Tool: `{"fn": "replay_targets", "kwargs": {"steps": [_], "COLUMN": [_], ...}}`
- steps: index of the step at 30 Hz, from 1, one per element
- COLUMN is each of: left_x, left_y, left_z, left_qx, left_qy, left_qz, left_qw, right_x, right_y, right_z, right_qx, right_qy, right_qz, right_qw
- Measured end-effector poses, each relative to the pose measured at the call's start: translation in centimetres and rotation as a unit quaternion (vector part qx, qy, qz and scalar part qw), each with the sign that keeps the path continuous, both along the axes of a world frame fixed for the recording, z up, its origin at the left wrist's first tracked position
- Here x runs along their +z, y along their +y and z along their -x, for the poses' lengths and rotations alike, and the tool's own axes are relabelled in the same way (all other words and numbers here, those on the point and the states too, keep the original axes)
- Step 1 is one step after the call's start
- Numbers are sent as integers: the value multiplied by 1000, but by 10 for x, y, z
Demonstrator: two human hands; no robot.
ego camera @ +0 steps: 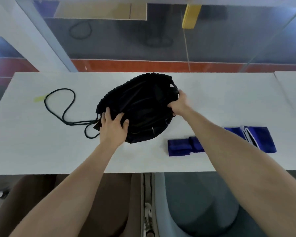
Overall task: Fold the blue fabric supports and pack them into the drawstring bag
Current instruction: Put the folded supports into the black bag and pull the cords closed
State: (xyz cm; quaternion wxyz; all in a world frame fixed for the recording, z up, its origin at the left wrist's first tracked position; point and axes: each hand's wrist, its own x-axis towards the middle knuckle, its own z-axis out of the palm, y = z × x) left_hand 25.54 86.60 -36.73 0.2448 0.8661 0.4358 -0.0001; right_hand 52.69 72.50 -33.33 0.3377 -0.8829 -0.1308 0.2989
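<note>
Right, from my end: white table (pixel 41 151) fills the middle of the view, near edge running across at the forearms. Black drawstring bag (pixel 140 106) lies in the centre of it, crumpled, far enough from every edge. Blue fabric supports (pixel 179 147) sit folded on the table to the right of the bag, near the front edge, apart from it; the right forearm crosses over them and hides the middle, so I can't count them. A white trim shows on the rightmost piece.

Left hand (pixel 112 129) is spread wide, fingers splayed, pressing flat on the bag's near-left part. Right hand (pixel 178 104) is closed, pinching the bag's right rim where the fabric bunches; fingertips are buried in the cloth.

Cord (pixel 65 108) loops out left from the bag across bare tabletop. Plenty of open table on the left side. Small yellow mark (pixel 38 99) beside the cord loop, too blurred to identify.
</note>
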Motion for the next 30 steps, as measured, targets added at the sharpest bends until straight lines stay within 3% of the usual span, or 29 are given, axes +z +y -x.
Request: {"fn": "replay_targets", "kwargs": {"steps": [5, 12, 14, 18, 20, 24, 30], "left_x": [-4, -3, 3, 23, 25, 4, -15], "left_y": [-29, -60, -63, -91, -112, -151, -168], "left_z": [-87, -139, -138, -120, -112, -94, -76], "left_qx": [-88, -156, -156, -126, -151, -235, -186], "left_qy": [-47, -26, -27, -114, -110, 12, 120], "left_qz": [84, 88, 55, -114, -92, 8, 35], "left_qw": [991, 983, 986, 979, 978, 972, 975], "right_x": [3, -4, -1, 17, 18, -3, -23], "right_y": [-65, -142, -160, -190, -199, -207, -210], "right_z": [-52, -91, -87, -52, -31, -3, 15], "right_qx": [-72, -116, -102, -29, 52, 266, 340], "right_qy": [-27, 54, 14, -147, -161, -139, -178], "right_qz": [20, 24, 54, 77, 63, 130, 200], "right_qw": [997, 991, 993, 986, 984, 945, 902]}}
